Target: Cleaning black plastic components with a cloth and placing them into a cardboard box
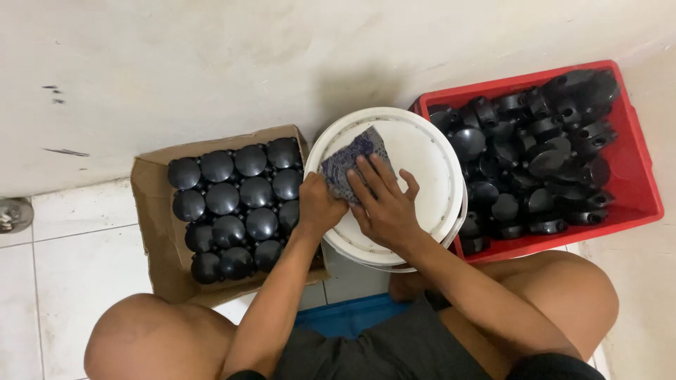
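A white round bucket lid [422, 151] sits in front of me, between my knees. A blue patterned cloth [351, 160] lies on its left side. My left hand [318, 205] grips the cloth's near edge at the lid's rim. My right hand [384, 200] lies flat over the cloth with fingers spread, pressing it onto the lid. Whether anything is wrapped under the cloth is hidden.
A cardboard box [151, 232] at the left holds rows of black domed parts [236, 204]. A red plastic crate [637, 183] at the right is heaped with several black round parts [542, 155]. A wall rises behind; white floor tiles and a floor drain [10, 214] lie at the left.
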